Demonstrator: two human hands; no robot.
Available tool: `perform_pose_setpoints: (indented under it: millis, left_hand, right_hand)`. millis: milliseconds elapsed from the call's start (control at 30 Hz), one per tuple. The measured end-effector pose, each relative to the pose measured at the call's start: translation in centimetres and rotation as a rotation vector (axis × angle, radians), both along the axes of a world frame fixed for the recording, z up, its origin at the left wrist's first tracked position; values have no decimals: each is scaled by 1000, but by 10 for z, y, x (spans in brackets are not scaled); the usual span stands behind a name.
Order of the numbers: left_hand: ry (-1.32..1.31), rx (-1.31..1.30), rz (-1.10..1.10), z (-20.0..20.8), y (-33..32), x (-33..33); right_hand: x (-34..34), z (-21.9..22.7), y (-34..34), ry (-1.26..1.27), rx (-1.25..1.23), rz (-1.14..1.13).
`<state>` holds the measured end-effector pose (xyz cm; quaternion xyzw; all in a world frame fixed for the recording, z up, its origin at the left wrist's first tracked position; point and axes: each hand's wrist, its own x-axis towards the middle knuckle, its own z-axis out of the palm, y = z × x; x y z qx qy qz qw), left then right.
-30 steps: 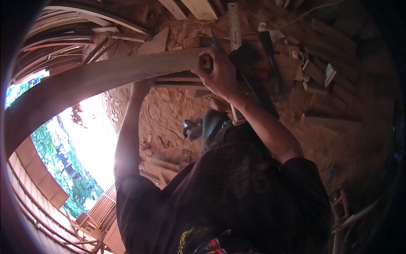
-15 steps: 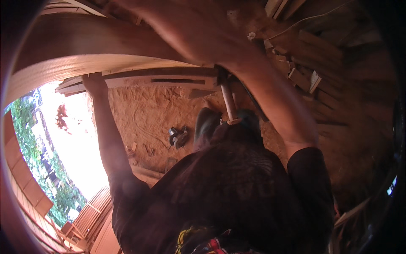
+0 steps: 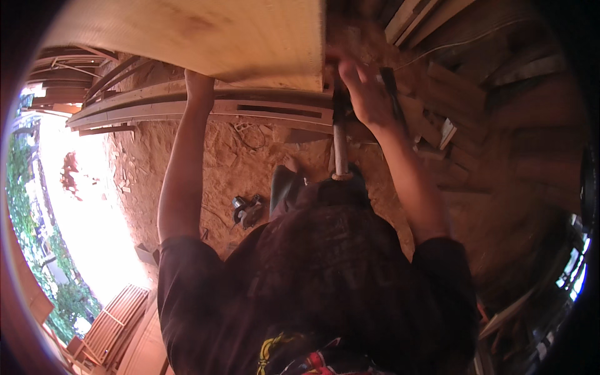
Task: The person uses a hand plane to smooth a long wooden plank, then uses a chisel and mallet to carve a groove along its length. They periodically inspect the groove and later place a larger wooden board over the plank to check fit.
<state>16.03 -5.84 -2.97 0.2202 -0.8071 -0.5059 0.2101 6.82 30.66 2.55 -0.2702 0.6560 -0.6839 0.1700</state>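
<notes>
A wide pale wooden board [image 3: 250, 44] stretches across the top of the view, its square end near the middle. My left hand [image 3: 199, 87] grips the board's near edge, and its fingers are hidden behind the wood. Just right of the board's end is my right hand [image 3: 369, 97], holding nothing, its fingers extended and slightly blurred. Between my arms a metal clamp screw [image 3: 339, 147] points toward my body beside a long slotted wooden beam [image 3: 219, 111]. The beam lies below the board.
A circular-saw-like power tool [image 3: 249, 211] rests on the sandy, shaving-covered floor [image 3: 150, 162]. Wood offcuts [image 3: 447, 132] are piled at the right. Slatted wooden panels [image 3: 115, 322] stand at the lower left, beside a bright opening. Stacked timbers [image 3: 425, 19] occupy the upper right.
The board has turned so its broad pale face and square end show. My left hand has shifted right along its edge. My right hand has drawn back from across the board to beside its end.
</notes>
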Motion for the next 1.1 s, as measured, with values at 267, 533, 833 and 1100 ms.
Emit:
perform_pose_setpoints:
  millis: [267,533,833,1100]
  left_hand:
    - [-260,-315,-448,0,2,33]
    - [-265,-476,-424,8,17,21]
    - [-220,-501,-389,11,23,22]
    - [-262,-457,-377,1,19,22]
  right_hand:
    - [0,-50,-3,583,538,-9]
    - [-5,-54,-11,507,601,39]
    - [5,-51,-12,516,568,-52]
    - [4,-68,-8,472,535,-73]
